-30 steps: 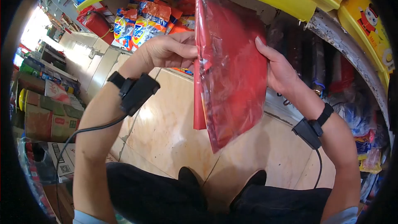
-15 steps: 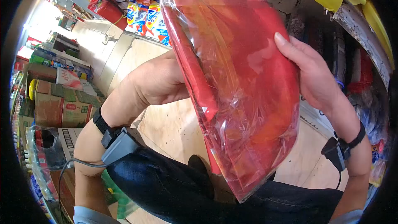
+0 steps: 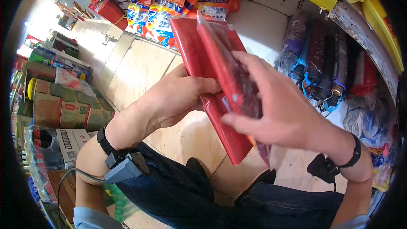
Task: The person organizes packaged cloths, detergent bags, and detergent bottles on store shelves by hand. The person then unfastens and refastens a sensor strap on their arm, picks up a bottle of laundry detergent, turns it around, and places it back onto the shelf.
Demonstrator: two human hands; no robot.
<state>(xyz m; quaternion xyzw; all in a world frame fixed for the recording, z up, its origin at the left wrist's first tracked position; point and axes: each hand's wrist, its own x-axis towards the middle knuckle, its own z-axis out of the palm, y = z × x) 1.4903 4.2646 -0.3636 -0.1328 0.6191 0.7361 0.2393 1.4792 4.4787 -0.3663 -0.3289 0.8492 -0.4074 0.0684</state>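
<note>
1. Down on the low shelf (image 3: 260,23), shiny orange and white soap bags (image 3: 159,19) stand close together.
2. By the person's left arm I see a brown cardboard box (image 3: 63,108) and a white box (image 3: 73,138); I can't see inside them. Next to the white box, a see-through bag (image 3: 44,157) has dark stuff in it.
3. The red pack (image 3: 227,87) is something red, folded flat, with clear plastic (image 3: 251,97) around it. I can't tell what the red thing is.
4. The pack is up above the floor tiles (image 3: 131,61), between the two hands, in front of the person's knees.
5. The left hand (image 3: 176,93) is clamped on the pack's left edge, thumb on top.
6. The right hand (image 3: 282,106) is over the right side, thumb and fingers spread wide. It looks blurry, so I can't tell if it is gripping.
7. The pack leans, with its bottom toward the right. It is bright and shiny, and one narrow flap sticks up over the wider red part. The plastic looks crinkly.
</note>
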